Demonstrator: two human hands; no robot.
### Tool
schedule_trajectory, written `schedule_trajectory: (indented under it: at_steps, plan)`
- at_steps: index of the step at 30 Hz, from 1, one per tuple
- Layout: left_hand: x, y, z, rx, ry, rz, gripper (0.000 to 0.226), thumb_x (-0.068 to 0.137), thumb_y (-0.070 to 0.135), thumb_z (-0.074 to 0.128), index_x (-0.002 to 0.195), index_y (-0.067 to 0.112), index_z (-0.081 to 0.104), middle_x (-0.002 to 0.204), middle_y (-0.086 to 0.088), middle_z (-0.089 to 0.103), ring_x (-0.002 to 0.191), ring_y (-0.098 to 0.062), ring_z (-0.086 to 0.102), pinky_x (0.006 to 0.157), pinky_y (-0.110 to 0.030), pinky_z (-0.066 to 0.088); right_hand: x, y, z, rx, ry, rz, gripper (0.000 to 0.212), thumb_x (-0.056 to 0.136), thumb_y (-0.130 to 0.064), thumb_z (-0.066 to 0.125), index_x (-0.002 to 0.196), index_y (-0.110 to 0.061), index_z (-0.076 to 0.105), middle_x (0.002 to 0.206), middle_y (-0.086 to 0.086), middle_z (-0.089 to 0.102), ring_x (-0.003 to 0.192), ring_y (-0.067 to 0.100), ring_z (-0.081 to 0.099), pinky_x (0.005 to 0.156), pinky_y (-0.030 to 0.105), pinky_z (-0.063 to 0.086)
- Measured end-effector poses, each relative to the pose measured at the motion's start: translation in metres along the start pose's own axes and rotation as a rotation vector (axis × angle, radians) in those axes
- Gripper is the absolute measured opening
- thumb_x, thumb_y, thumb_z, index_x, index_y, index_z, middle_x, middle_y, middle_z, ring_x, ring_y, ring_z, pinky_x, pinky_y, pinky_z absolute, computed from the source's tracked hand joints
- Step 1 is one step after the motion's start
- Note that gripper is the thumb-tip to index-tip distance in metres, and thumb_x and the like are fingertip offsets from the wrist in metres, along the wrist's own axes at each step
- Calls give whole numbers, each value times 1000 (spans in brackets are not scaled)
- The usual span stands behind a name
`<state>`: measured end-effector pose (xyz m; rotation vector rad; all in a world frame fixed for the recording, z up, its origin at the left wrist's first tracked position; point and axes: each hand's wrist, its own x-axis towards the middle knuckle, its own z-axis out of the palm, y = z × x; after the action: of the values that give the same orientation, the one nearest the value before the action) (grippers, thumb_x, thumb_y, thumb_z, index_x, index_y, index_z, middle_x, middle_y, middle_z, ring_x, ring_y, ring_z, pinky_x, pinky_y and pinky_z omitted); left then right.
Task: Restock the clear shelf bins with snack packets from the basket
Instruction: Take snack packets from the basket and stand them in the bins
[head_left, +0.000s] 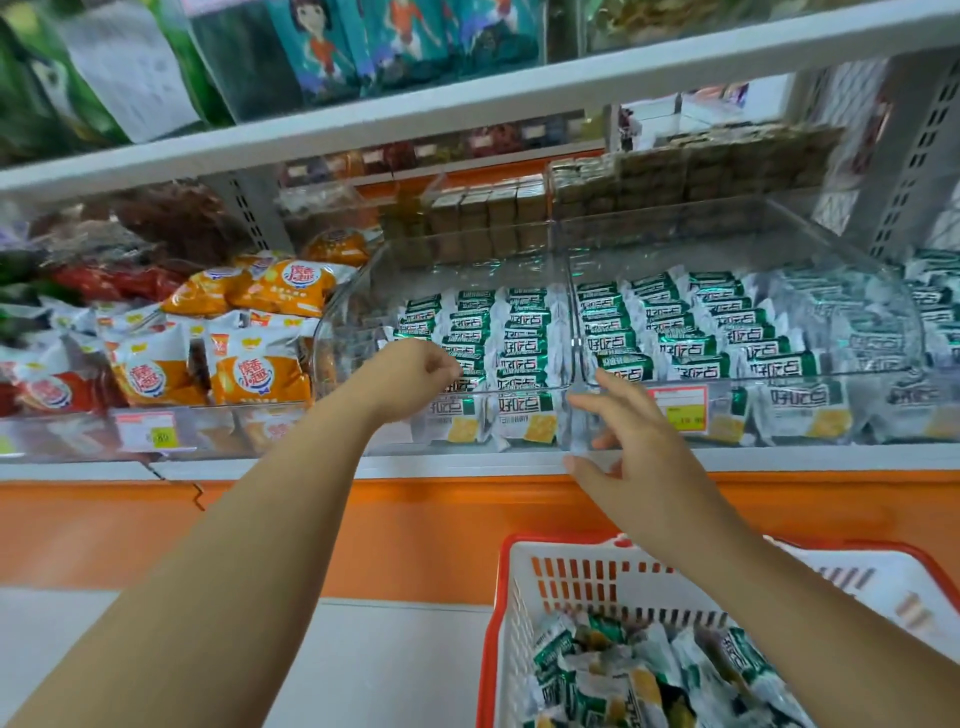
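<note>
Left hand (415, 376) reaches over the low front wall of the left bin (343, 332). Fingers curled, thumb against fingertips, right at the front row of green packets (524, 343). Cannot tell whether it pinches one or only nudges it; likely squaring the row.

Right hand (636, 441): fingers spread, holding nothing. It sits at the seam where the left bin meets the right bin (883, 291), fingertips on or just off the clear front, probably steadying it.

Packets in both bins stand upright in tight rows, labels outward so shoppers can read them.

Basket (511, 597) sits low right, under the right forearm, with loose packets (613, 675) heaped inside, the stock yet to go up.

Room: the left bin appears to have a bare strip along its left side; the right bin looks near full. The upper shelf (467, 109) overhangs, so entry is from the front, over the low wall. Orange packets (260, 364) crowd just beside the left bin's curved corner
</note>
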<state>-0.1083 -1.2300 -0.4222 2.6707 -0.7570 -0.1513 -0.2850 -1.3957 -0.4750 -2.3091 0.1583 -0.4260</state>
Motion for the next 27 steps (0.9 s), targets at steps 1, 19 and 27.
schedule_trajectory:
  at_steps: [1,19,27]
  plan:
    - [-6,1,3,-38,90,26,26,99,23,49,114,11,66,114,-3,66,100,-18,60,82,-25,42,-3,0,3,0,53,-42,44,90,-20,60,131,-33,48,147,-20,23,97,-1,50,84,19,46]
    - [-160,-36,240,-335,161,-26,26,90,6,51,108,18,67,127,3,49,114,-16,50,90,-26,44,-90,118,109,-224,-857,432,37,94,-16,55,131,-12,54,100,-5,56,96,16,58,77,20,39]
    - [-163,-34,251,-370,235,-89,25,89,2,51,100,16,68,132,5,49,95,-14,61,67,-20,43,-94,116,156,-252,-896,385,59,89,-47,59,142,-36,36,148,0,33,124,19,48,102,34,41]
